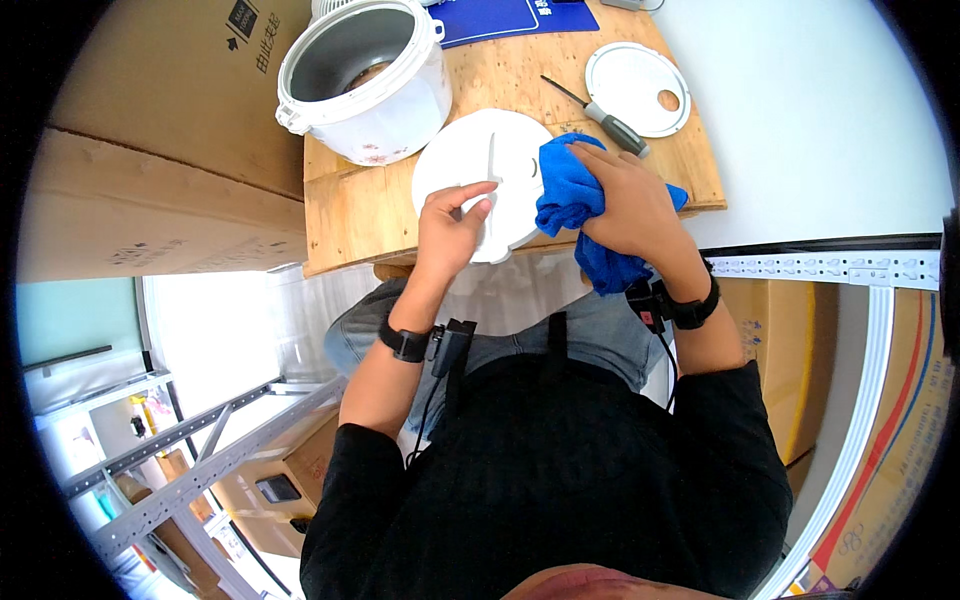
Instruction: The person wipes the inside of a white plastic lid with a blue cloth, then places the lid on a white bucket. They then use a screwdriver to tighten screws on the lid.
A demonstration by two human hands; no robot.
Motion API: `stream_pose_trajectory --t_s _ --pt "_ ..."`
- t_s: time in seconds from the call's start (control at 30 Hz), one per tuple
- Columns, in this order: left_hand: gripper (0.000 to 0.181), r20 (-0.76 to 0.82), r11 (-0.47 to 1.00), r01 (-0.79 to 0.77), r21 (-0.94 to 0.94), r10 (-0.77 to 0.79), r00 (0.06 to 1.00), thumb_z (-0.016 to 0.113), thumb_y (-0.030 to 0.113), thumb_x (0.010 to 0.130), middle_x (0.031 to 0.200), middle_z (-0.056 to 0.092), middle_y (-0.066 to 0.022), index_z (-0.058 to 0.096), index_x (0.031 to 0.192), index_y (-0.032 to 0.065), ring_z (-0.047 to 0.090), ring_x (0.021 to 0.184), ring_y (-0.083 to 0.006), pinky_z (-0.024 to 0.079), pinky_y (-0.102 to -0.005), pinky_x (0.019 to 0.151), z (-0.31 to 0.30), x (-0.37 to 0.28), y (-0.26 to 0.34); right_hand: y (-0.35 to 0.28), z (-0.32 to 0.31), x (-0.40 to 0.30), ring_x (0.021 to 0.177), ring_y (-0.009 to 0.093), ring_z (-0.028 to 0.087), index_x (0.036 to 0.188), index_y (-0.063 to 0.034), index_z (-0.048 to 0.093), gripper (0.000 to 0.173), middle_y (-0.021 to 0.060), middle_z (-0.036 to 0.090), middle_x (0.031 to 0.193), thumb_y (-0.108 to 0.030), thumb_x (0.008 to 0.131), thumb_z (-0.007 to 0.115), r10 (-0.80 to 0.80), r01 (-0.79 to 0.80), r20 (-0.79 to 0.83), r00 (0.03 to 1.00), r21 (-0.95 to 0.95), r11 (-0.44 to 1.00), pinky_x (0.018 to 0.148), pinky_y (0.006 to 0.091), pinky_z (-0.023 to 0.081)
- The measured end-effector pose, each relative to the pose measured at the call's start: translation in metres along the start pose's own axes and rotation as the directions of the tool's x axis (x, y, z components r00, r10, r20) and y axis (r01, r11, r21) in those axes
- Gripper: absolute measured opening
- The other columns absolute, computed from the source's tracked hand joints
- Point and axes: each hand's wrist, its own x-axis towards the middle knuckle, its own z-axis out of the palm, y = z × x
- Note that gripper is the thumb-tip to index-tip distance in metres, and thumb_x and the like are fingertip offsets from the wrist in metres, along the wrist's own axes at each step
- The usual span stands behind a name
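Observation:
A round white plastic lid [457, 157] lies on the wooden table, its near edge reaching over the table's front edge. My left hand [454, 225] rests on the lid, thumb and forefinger curved near its central ridge; whether it grips the ridge is not clear. In my right hand [634, 202] is a bunched blue cloth [566, 184], at the lid's right side, with part of it hanging down below. Behind the lid to the left stands a white rice cooker body [382, 120], its top uncovered and its inside grey.
A screwdriver [619, 133] with a grey handle lies beside a white disc with a round hole [634, 82] on the wooden table [360, 217]. A blue mat [487, 19] lies at the back. Large cardboard boxes [165, 202] stand close on the left; a metal rack rail [810, 266] is at right.

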Motion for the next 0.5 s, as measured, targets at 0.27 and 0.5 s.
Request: stream_pose_trajectory --t_s 0.27,0.5 --pt "0.042 0.003 0.944 0.259 -0.205 -0.265 0.964 0.067 0.012 0.090 0.106 0.065 -0.0130 0.064 0.130 0.0032 0.060 0.093 -0.0191 0.046 -0.0298 0.085 0.039 -0.001 0.033 0.011 0.004 -0.014 0.112 0.041 0.059 0.134 -0.0079 0.058 0.073 0.0152 0.061 0.133 -0.008 0.062 0.072 0.014 -0.010 -0.082 0.997 0.047 0.999 0.096 0.0435 0.049" --pt "0.071 0.142 0.787 0.447 -0.424 -0.430 0.891 0.062 0.019 0.093 0.145 0.046 -0.0208 0.030 0.154 -0.0001 0.044 0.134 -0.0261 0.034 -0.0308 0.109 0.056 0.003 0.062 0.032 0.003 -0.013 0.117 0.041 0.058 0.132 -0.0043 0.058 0.070 0.0206 0.060 0.132 -0.007 0.063 0.070 0.122 -0.121 -0.186 0.975 0.017 0.993 0.098 0.0425 0.049"
